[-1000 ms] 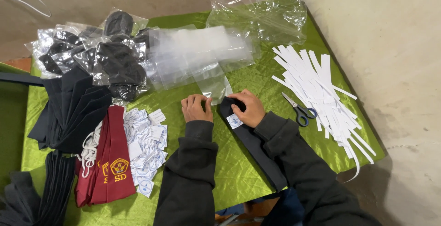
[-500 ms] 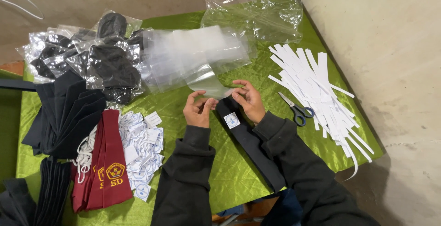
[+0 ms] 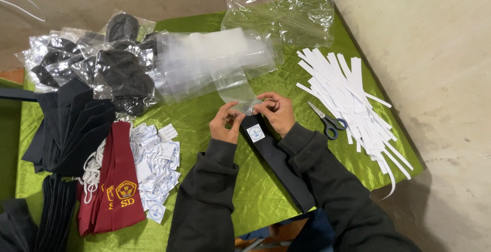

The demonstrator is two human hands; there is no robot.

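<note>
A black necktie with a small white label lies on the green cloth-covered table, running under my right forearm. My left hand and my right hand meet just above the tie's top end. Both pinch the near edge of a clear plastic sleeve that reaches back toward a stack of clear sleeves.
Scissors lie right of my right hand, beside many white paper strips. Left are white round-printed labels, maroon ties, black ties and bagged black ties. Crumpled clear bags sit at the back. A wall stands right.
My hands have left the tie's label end and lifted forward to the clear sleeve, taking its edge between the fingers. The tie has stayed on the table.
</note>
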